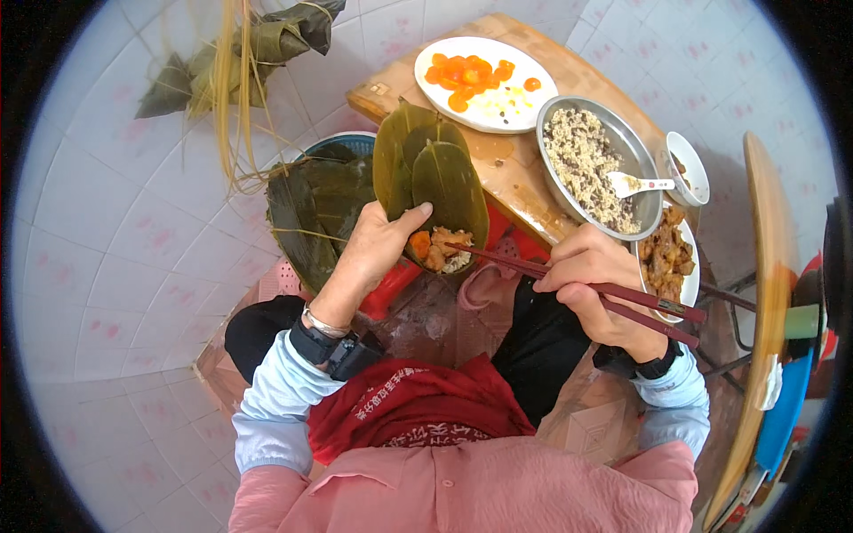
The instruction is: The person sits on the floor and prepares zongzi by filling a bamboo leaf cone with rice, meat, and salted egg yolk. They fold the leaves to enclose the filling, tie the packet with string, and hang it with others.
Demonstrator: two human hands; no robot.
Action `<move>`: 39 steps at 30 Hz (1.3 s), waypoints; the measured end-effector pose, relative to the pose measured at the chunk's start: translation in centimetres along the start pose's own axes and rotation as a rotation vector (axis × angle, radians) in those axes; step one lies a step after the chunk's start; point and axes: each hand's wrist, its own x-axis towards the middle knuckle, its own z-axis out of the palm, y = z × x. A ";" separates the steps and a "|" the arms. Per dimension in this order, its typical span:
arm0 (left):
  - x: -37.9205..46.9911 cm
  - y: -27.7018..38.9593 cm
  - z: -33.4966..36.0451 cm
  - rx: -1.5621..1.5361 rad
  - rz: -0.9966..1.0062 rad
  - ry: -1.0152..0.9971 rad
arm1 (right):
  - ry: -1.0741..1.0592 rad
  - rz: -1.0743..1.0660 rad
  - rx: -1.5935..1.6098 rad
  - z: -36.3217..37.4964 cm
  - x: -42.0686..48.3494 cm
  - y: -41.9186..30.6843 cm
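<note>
My left hand (376, 246) grips a cone of broad green wrapping leaves (450, 176), thumb pressed on the inner face. In its hollow lie pieces of browned meat (445, 245), an orange egg yolk piece (420, 244) and some pale rice (457, 262). My right hand (593, 286) holds a pair of dark red chopsticks (513, 263), their tips at the meat inside the leaves. Below and left of the cone, a stack of wet leaves (313, 206) rests over a blue basket (353, 141).
A wooden table (506, 163) holds a white plate of egg yolks (490, 120), a metal bowl of rice and dark beans (580, 160) with a white spoon (640, 184), a plate of meat (666, 260) and a small bowl (690, 166). Wrapped leaf parcels (273, 43) and straw strands (233, 86) hang upper left.
</note>
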 end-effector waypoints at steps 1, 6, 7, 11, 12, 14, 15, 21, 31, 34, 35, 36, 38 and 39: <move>0.0 0.0 0.0 -0.005 -0.001 -0.004 | -0.007 -0.012 0.016 0.0 0.3 -0.1; -0.4 0.8 0.8 0.017 0.001 -0.021 | -0.008 -0.017 0.115 0.9 1.4 0.8; -0.3 0.8 0.8 0.026 0.010 -0.025 | 0.003 0.018 0.154 1.2 1.4 1.0; -0.2 0.7 0.6 0.043 0.000 -0.039 | -0.016 0.078 0.218 1.6 1.6 1.6; -0.2 0.7 0.6 0.042 0.004 -0.035 | -0.023 0.047 0.196 1.4 1.6 1.8; -0.2 0.6 0.6 0.039 0.014 -0.029 | -0.024 0.000 0.148 0.9 1.4 2.0; -0.2 0.6 0.6 0.040 0.007 -0.029 | -0.020 -0.015 0.123 0.5 1.2 1.9; -0.2 0.8 1.1 0.042 -0.011 -0.030 | -0.057 -0.010 0.000 -0.2 0.6 0.6; -0.9 1.2 1.1 0.069 0.003 -0.004 | 0.095 0.024 -0.037 -1.4 -1.3 0.1; -0.9 1.3 1.2 0.069 0.008 -0.013 | 0.233 0.065 0.012 -2.1 -2.2 -0.3; -0.9 1.1 1.1 0.068 0.010 -0.022 | 0.325 0.099 0.060 -2.2 -2.4 -0.4; -0.9 0.8 0.9 0.102 0.018 0.014 | 0.364 0.102 0.033 -2.8 -2.3 -0.3; -0.9 0.5 0.5 0.159 0.052 0.055 | 0.423 0.079 -0.040 -4.9 -1.9 -0.1; -1.5 1.0 0.8 0.042 0.013 0.076 | 0.425 0.106 -0.097 -6.5 -1.9 0.4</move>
